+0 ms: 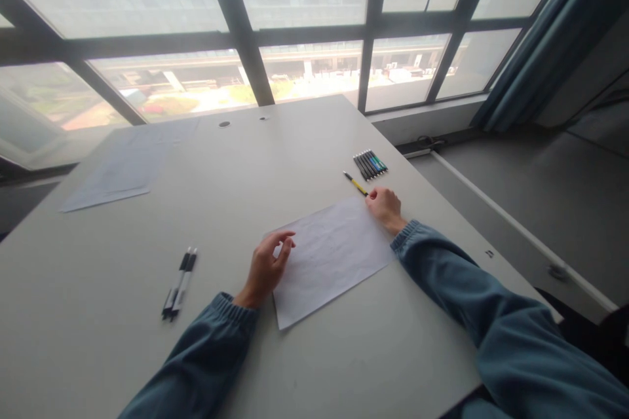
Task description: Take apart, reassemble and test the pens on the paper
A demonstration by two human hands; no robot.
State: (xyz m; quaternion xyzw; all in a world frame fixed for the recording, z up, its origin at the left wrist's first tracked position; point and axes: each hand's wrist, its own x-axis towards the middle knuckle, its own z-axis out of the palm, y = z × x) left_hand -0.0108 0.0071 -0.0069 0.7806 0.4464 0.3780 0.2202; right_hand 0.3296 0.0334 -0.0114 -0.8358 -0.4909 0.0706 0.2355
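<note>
White flat paper (330,255) – L hand (265,268) open, fingertips on edge | R hand (386,206) curled, pinching yellow pencil (356,184)

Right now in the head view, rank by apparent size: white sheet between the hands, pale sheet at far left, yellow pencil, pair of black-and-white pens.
1. White sheet between the hands
2. Pale sheet at far left, though it lies farther off, so unsure
3. Pair of black-and-white pens
4. Yellow pencil, farther away too

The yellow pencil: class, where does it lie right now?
In the head view the yellow pencil lies on the table to the right, at the right hand, between the paper sheet and the row of pens.
</note>
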